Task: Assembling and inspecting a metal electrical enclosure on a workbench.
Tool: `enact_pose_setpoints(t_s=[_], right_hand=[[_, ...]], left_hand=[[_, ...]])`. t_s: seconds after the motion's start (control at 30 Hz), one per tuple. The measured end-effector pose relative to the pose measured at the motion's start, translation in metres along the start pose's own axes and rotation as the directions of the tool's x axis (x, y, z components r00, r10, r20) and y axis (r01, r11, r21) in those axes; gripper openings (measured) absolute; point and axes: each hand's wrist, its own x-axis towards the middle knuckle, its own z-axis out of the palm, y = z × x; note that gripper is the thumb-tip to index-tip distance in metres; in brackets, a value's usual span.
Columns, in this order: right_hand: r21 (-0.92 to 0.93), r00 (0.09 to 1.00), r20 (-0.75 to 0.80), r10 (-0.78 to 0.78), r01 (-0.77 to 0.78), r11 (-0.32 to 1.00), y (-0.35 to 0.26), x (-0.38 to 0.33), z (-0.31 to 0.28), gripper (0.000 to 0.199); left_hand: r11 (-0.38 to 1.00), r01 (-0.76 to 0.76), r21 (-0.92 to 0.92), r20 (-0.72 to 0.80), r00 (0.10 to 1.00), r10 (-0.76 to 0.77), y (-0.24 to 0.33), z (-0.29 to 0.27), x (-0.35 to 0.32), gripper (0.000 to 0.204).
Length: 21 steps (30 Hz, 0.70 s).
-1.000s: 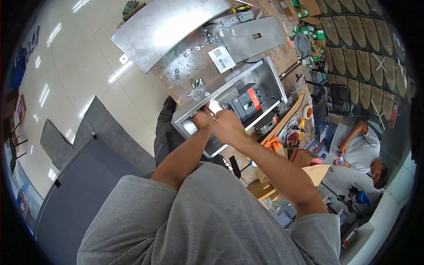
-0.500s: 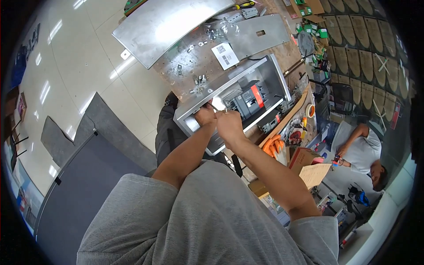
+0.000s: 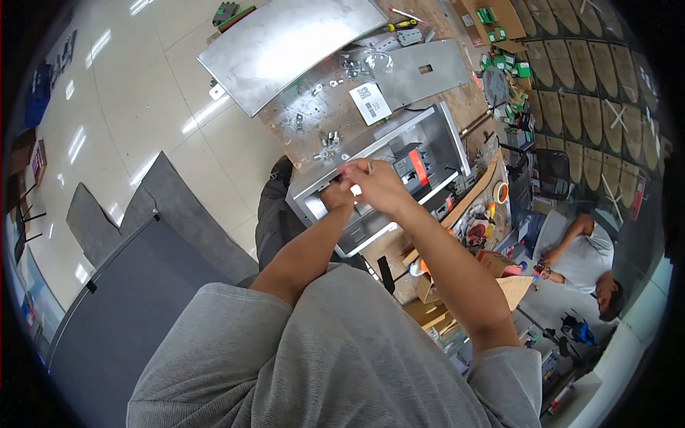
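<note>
An open grey metal enclosure [image 3: 446, 128] lies on the brown workbench, with a black breaker marked by a red stripe [image 3: 414, 162] inside it. My right hand [image 3: 377, 184] hovers over the box's left half with fingertips pinched on something small and pale that I cannot make out. Just below and left of it, my left hand [image 3: 335, 196] is curled at the box's near edge, touching the right hand; whether it holds anything is hidden. Loose screws and nuts [image 3: 327, 139] lie on the bench just beyond the box.
A large bare metal sheet [image 3: 285, 43] and a grey cover plate with a slot [image 3: 421, 68] lie at the far side of the bench, with a white paper label [image 3: 369, 103]. Cardboard boxes [image 3: 428, 292] and tools crowd the right. Another person sits at lower right [image 3: 581, 257].
Both hands have stayed together over the box's left half, shifting slightly. The right hand's fingertips have lifted a little with the small pale piece between them.
</note>
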Motion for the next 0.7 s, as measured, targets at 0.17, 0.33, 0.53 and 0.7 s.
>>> enact_pose_setpoints(t_s=[0.17, 0.33, 0.53, 0.7], right_hand=[[0.391, 0.897, 0.098, 0.432, -0.433, 0.812, -0.01, 0.015, -0.014, 0.043], [0.196, 0.902, 0.123, 0.413, -0.43, 0.881, -0.02, 0.024, -0.022, 0.051], [0.293, 0.984, -0.086, 0.158, -0.126, 0.948, 0.01, 0.015, -0.001, 0.053], [0.414, 0.962, -0.248, 0.113, 0.0, 0.91, 0.0, 0.009, 0.017, 0.052]], left_hand=[[0.974, -0.033, 0.223, -0.1, 0.993, 0.056, 0.073, 0.019, -0.018, 0.033], [0.88, -0.193, 0.434, -0.07, 0.967, 0.246, 0.094, 0.012, -0.021, 0.034], [0.776, -0.251, 0.579, -0.016, 0.948, 0.318, 0.071, 0.011, -0.017, 0.033], [0.952, -0.267, 0.149, -0.166, 0.943, 0.29, 0.052, 0.0, -0.004, 0.03]])
